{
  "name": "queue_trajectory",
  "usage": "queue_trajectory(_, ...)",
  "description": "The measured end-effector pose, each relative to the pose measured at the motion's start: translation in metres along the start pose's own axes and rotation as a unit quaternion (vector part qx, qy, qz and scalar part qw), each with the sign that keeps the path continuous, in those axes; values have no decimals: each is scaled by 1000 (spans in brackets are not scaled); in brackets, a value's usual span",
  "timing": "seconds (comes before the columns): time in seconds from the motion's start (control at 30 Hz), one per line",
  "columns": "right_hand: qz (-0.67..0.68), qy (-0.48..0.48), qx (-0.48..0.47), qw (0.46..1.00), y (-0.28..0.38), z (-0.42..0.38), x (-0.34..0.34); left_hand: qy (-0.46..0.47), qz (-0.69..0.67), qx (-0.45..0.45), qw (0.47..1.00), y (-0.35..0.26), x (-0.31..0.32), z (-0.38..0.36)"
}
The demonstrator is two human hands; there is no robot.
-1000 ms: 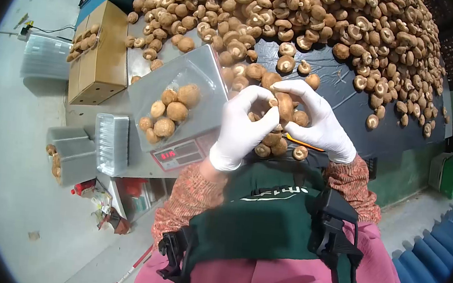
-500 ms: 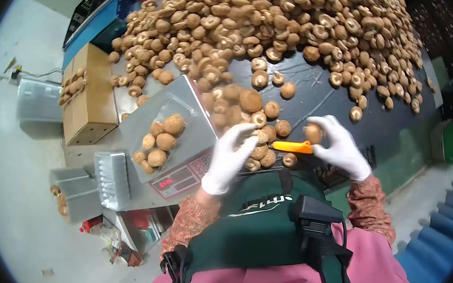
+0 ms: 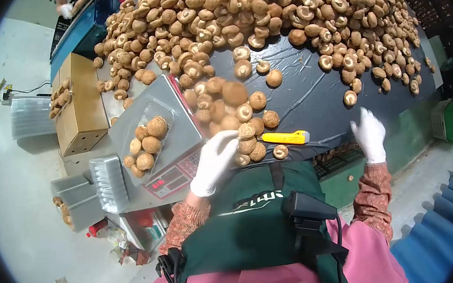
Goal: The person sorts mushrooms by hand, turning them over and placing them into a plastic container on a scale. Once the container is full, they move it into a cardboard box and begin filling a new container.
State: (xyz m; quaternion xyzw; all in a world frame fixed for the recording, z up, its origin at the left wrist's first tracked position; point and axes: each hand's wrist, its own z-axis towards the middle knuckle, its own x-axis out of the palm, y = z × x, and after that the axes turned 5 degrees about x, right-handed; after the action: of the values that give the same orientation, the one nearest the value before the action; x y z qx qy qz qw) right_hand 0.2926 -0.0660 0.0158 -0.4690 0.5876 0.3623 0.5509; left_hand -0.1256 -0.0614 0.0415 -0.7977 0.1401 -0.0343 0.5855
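Note:
My left hand (image 3: 215, 162), in a white glove, hovers at the near edge of a group of brown mushrooms (image 3: 248, 131). Its fingers are loosely curved, with nothing visible held in them. Out beyond the table's right edge, my gloved right hand (image 3: 369, 135) has its fingers apart and holds nothing. A small brown round thing (image 3: 350, 178) shows below it, against the green side. Between my hands lies a yellow-orange utility knife (image 3: 285, 137) on the black table cover. To the left, a clear plastic tray (image 3: 170, 130) with several mushrooms sits on a scale (image 3: 177, 164).
A large mushroom heap (image 3: 240, 10) covers the far table. At left stand a cardboard box (image 3: 83, 110) and stacked clear trays (image 3: 109, 184). A dark crate (image 3: 338, 160) sits below the right edge. Another person's gloved hand (image 3: 66, 11) shows at upper left.
My right hand has let go of a mushroom and moved right, away from the knife. My left hand has stayed beside the mushrooms. The view has shifted slightly.

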Motion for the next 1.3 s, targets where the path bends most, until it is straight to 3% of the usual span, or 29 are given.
queue_trajectory(0.1,232,-169,-124,950,74,26,-9,3,-3,-24,1000,-4,7,0)
queue_trajectory(0.17,314,-88,-146,934,128,44,1,11,-8,-27,1000,-4,13,2)
queue_trajectory(0.23,322,-90,-174,926,173,59,12,18,-8,-11,1000,8,16,3)
queue_trajectory(0.33,254,-55,-153,953,211,82,36,1,-1,-15,1000,10,13,1)
queue_trajectory(0.37,236,-56,-140,960,214,93,54,-5,0,-20,1000,11,12,0)
queue_trajectory(0.47,444,-108,-189,869,202,102,86,-23,-9,-40,999,14,8,-1)
queue_trajectory(0.57,495,-133,-224,829,191,84,63,-19,-23,-40,999,23,11,2)
queue_trajectory(0.87,585,-84,-212,779,192,67,27,-13,-27,-42,999,16,18,17)
queue_trajectory(1.0,595,-38,-208,776,203,67,24,-27,-49,-62,997,13,14,21)
queue_trajectory(1.1,661,120,-146,726,216,59,14,-15,-63,-79,995,2,11,26)
queue_trajectory(1.13,654,123,-175,726,222,55,9,-28,-84,-75,993,0,11,28)
queue_trajectory(1.17,547,3,-308,778,224,55,1,-41,-104,-71,991,0,11,31)
queue_trajectory(1.3,463,10,-430,775,242,39,-20,-101,-216,-69,969,-8,12,45)
